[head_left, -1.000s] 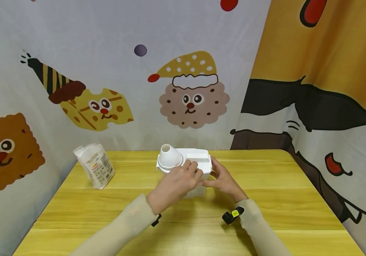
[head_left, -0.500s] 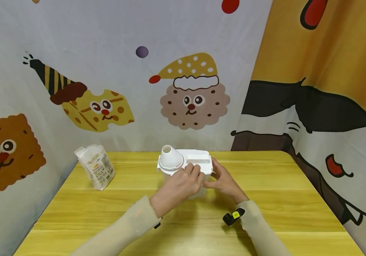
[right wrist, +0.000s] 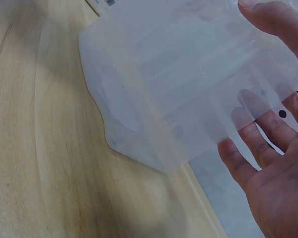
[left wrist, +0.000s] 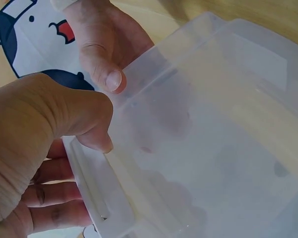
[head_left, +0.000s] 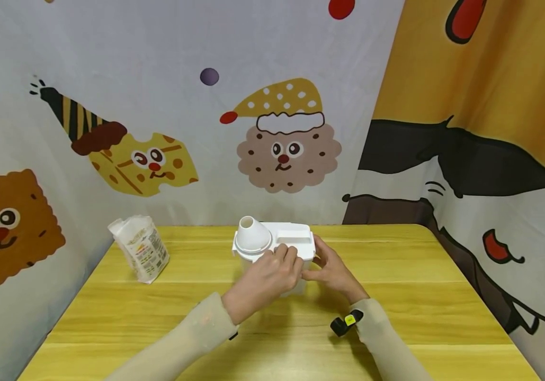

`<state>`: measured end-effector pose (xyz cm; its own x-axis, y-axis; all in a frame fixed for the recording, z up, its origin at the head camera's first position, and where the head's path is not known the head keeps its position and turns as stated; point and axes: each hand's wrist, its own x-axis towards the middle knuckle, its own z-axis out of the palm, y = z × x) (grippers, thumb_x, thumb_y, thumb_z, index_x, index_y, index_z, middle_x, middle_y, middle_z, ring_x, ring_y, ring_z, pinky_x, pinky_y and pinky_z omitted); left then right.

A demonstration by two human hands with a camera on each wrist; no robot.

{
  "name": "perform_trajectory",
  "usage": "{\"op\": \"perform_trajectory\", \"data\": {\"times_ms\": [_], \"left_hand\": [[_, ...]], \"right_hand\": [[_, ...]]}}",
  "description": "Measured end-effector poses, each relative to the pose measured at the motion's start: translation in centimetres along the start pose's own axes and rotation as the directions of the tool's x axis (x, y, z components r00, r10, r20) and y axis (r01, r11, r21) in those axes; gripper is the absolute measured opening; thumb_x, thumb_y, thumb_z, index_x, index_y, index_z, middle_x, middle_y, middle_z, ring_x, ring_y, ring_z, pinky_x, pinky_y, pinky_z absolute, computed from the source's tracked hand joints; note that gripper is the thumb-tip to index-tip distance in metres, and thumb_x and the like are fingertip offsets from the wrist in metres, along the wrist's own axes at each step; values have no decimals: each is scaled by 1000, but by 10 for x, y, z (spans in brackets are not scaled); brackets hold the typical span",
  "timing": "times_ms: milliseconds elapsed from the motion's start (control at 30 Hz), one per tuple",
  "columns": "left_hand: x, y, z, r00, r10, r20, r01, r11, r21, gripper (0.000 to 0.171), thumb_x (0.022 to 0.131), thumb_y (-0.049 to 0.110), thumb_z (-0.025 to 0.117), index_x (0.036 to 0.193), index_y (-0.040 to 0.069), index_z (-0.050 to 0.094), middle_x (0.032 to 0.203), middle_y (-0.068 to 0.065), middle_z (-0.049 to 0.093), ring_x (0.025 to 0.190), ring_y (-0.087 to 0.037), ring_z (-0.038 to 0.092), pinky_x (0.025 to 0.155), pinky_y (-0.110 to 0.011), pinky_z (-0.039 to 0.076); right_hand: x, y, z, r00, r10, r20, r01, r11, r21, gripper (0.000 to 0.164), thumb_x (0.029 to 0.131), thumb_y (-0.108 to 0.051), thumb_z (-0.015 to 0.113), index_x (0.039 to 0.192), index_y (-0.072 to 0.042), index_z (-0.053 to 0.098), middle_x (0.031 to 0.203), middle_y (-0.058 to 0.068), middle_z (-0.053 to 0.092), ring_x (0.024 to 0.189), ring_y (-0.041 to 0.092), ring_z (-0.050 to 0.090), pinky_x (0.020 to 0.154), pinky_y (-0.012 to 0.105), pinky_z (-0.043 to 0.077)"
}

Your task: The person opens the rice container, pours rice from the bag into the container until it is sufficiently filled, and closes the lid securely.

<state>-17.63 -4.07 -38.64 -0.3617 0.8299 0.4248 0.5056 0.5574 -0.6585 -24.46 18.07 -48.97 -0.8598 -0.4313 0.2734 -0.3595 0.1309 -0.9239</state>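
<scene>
There's the frosted container [right wrist: 154, 89], far middle of your tabletop [head_left: 434, 296], its white lid [head_left: 279, 230] running long from left to right! Your left hand [head_left: 265, 278] has the near edge, thumb and fingers pinching by the clip [left wrist: 99, 186], the lid stretching away beyond them. Your right hand [head_left: 333, 271] holds the right end, thumb on the near wall, fingers parted around the side; both hands touching.

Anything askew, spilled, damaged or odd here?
Nothing stands out. The translucent plastic box stands upright under its white plastic lid with a conical cap, and no spill shows on the yellow wood-grain table. The white printed bag is wrinkled at its top. The left hand hides part of the lid's front.
</scene>
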Motion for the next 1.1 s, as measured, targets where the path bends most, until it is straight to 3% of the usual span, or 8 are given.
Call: {"op": "perform_trajectory", "data": {"times_ms": [100, 233, 400, 567, 667, 767, 967, 1100], "left_hand": [[0, 0, -2, 1000, 2, 11, -2, 1000, 1, 11, 98, 14, 62, 87, 13, 63, 75, 2, 53, 66, -12, 51, 53, -18, 43], [0, -3, -7, 1000, 1, 25, 1, 997, -73, 10, 92, 21, 71, 90, 13, 67, 80, 1, 60, 70, -13, 55, 57, -19, 49], [2, -8, -11, 997, -8, 79, 22, 985, -174, 26, 86, 32, 80, 98, 11, 71, 87, 0, 65, 76, -15, 59, 63, -22, 54], [3, -12, -15, 992, -36, 123, 69, 959, -276, 23, 89, 34, 78, 91, 12, 71, 84, 0, 64, 77, -16, 59, 66, -24, 56], [2, -16, -14, 992, -52, 116, 86, 945, -317, 18, 82, 26, 80, 89, 14, 70, 85, 0, 65, 79, -17, 60, 68, -25, 57], [-3, -17, -11, 990, -89, 109, 124, 923, -365, 24, 72, 19, 81, 94, 14, 72, 91, 0, 66, 82, -17, 60, 68, -25, 56], [-12, -19, -9, 986, -144, 89, 169, 873, -458, 36, 74, 16, 82, 108, 14, 73, 103, -1, 66, 91, -17, 59, 73, -24, 57], [-14, -21, -9, 984, -153, 91, 178, 843, -508, 34, 78, 21, 82, 110, 15, 73, 106, 0, 66, 95, -16, 59, 80, -26, 56]], "right_hand": [[0, 0, 0, 1000, -7, 5, 7, 1000, 7, 96, 83, -9, 85, 161, -22, 32, 158, 11, 46, 138, 12, 48, 113, 61, 38], [1, -1, -1, 1000, 4, 3, -4, 1000, 14, 96, 81, -9, 86, 160, -24, 34, 157, 8, 47, 138, 16, 49, 114, 60, 37], [1, -2, -3, 1000, 23, -17, -23, 1000, 18, 98, 79, -7, 88, 159, -24, 35, 156, 6, 46, 137, 25, 50, 115, 54, 39], [1, 0, 0, 1000, 23, -7, -23, 1000, 15, 98, 79, -8, 87, 159, -24, 34, 156, 6, 45, 135, 19, 52, 114, 45, 43], [0, -2, 1, 999, 35, -6, -35, 999, 1, 97, 81, -10, 87, 159, -26, 33, 156, 4, 45, 135, 20, 51, 116, 53, 41], [0, -5, 2, 999, 51, -1, -51, 999, 3, 95, 81, -12, 87, 159, -28, 34, 156, 4, 45, 135, 24, 51, 117, 60, 38], [0, -9, 2, 998, 64, -3, -64, 998, -14, 94, 81, -12, 87, 157, -30, 36, 154, 3, 47, 135, 27, 50, 118, 63, 35], [0, -10, 1, 999, 53, -3, -53, 998, -39, 92, 82, -12, 87, 157, -27, 36, 154, 4, 47, 134, 25, 50, 117, 62, 37]]}}
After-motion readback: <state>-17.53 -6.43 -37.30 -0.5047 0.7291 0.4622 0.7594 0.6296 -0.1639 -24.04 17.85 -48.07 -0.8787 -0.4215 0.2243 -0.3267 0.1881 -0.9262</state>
